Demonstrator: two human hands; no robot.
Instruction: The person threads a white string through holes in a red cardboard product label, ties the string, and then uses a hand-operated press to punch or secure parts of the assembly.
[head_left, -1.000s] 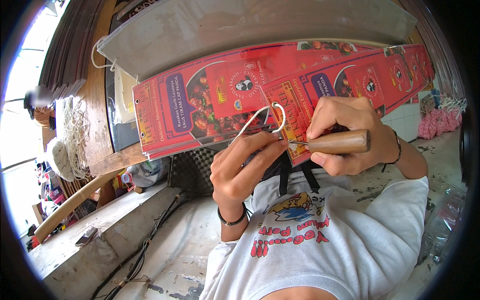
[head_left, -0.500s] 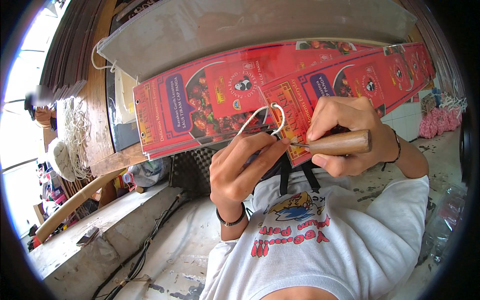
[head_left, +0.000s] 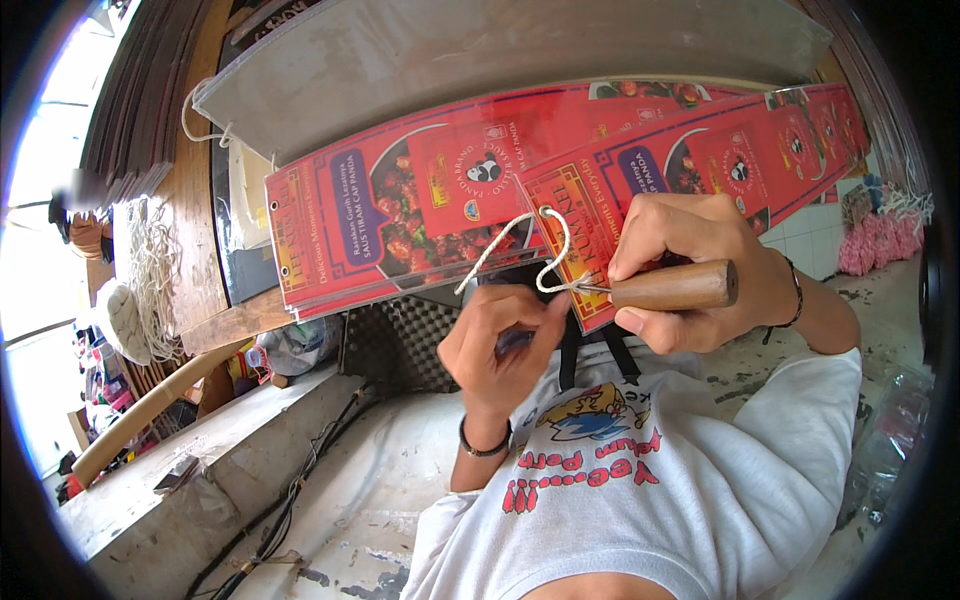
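My right hand (head_left: 700, 265) is closed around the wooden handle of an awl (head_left: 680, 287). The awl's thin metal shaft points left, its tip at the lower corner hole of a red printed plastic-covered sign (head_left: 640, 190). White cord (head_left: 565, 240) passes through the sign's upper hole, loops down and meets the awl tip. Its other end hangs loose to the left. Just below the cord, my left hand (head_left: 505, 345) has its fingers curled and thumb brought near them; whether anything is pinched there is hidden.
More red signs (head_left: 400, 200) lie stacked beneath this one on a wooden table (head_left: 195, 230). A grey panel (head_left: 500, 50) stands behind them. White cord (head_left: 150, 270) hangs at left, pink bundles (head_left: 880, 243) at right. Black cables (head_left: 290, 490) run along the floor ledge.
My left hand has moved down and away from the cord, whose loose end now shows. The cord now reaches the awl tip. My right hand has shifted slightly left with the awl.
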